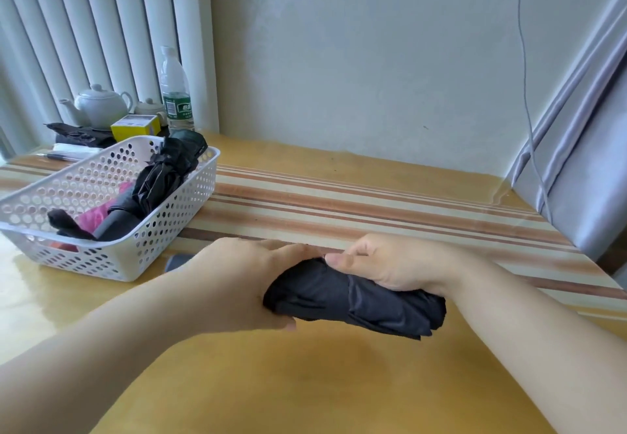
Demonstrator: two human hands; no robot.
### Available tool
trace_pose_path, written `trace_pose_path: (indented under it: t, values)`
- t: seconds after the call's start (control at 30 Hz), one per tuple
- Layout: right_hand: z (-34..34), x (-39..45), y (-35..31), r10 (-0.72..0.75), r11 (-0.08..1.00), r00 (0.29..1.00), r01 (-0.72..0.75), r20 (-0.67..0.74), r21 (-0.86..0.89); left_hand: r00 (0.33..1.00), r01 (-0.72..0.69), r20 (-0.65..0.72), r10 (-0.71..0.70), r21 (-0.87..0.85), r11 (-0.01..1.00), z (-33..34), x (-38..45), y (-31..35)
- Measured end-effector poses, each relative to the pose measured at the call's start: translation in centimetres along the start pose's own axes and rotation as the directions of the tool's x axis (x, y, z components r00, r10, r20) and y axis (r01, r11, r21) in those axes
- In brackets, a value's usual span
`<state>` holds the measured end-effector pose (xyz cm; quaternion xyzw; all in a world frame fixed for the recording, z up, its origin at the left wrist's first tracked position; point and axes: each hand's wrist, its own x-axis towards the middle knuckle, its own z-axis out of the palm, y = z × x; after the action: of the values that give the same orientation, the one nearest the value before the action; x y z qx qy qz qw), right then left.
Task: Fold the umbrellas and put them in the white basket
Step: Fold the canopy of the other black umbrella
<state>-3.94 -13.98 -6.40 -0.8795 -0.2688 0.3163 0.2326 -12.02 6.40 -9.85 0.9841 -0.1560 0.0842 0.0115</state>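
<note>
Umbrella point(356, 297), black and rolled, lay crosswise just above the table point(305, 382), left hand point(244, 284) and right hand point(390, 264) both gripping it, basket point(112, 257) at ten o'clock.

**Cloth, plastic, gloss**

The umbrella point(356, 301) gripped between both hands is matt black cloth, creased. Beneath the grip the table point(305, 382) looks glossy and smooth, like lacquered wood. Left of the grip, the basket point(142, 230) is white perforated plastic; beyond it stands a shiny white teapot point(100, 106).
</note>
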Motion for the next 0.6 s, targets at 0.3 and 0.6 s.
trace_pose_path:
  t: [0.3, 0.6]
  values:
    - [-0.1, 0.1, -1.2, -0.102, 0.976, 0.99, 0.082, -0.093, -0.203, 0.971, 0.111, 0.239, -0.006, -0.431, 0.895, -1.5, -0.6, -0.4]
    - [0.4, 1.8, -3.0, -0.245, 0.955, 0.95, 0.202, -0.194, -0.217, 0.964, 0.126, -0.23, -0.133, -0.046, 0.991, -0.1, -3.4, 0.0]
